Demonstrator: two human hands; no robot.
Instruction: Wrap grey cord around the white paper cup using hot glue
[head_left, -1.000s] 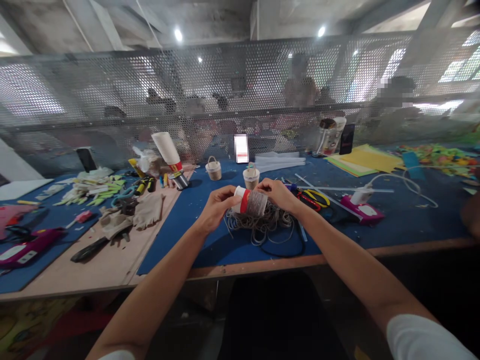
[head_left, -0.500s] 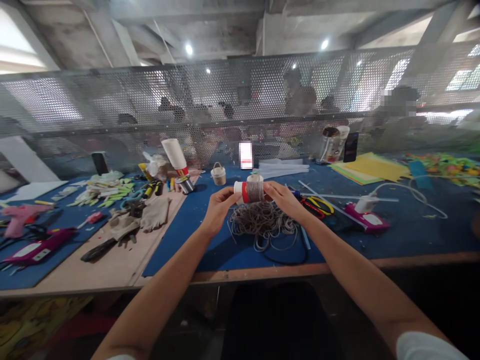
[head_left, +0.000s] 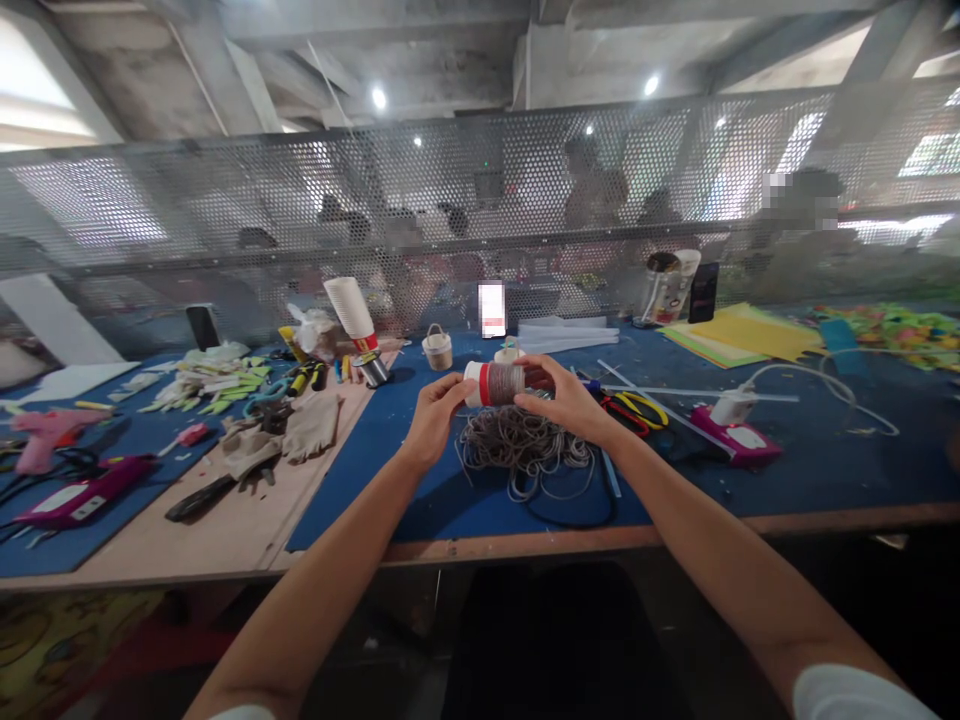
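Note:
A paper cup (head_left: 484, 384), white with a red band, lies on its side in the air between my hands. Grey cord (head_left: 507, 383) is wound round one end of it. My left hand (head_left: 435, 415) pinches the white end between thumb and fingers. At the cord-wrapped end my right hand (head_left: 559, 398) curves its fingers and thumb round the cup. Beneath both hands a loose heap of grey cord (head_left: 525, 445) lies on the blue mat (head_left: 360, 490). Just behind the cup stands a small pale container (head_left: 508, 354), partly hidden.
A small handled basket (head_left: 437, 350) and a lit phone (head_left: 493, 312) stand farther back. Pliers (head_left: 641, 410) and a purple power strip (head_left: 739, 440) are at right. To the left are stacked paper cups (head_left: 350, 308), work gloves (head_left: 311, 428) and a pink glue gun (head_left: 49, 435).
The cup has turned and come slightly lower and left. My right hand's fingers have shifted from lying along its end to curving round it, thumb below.

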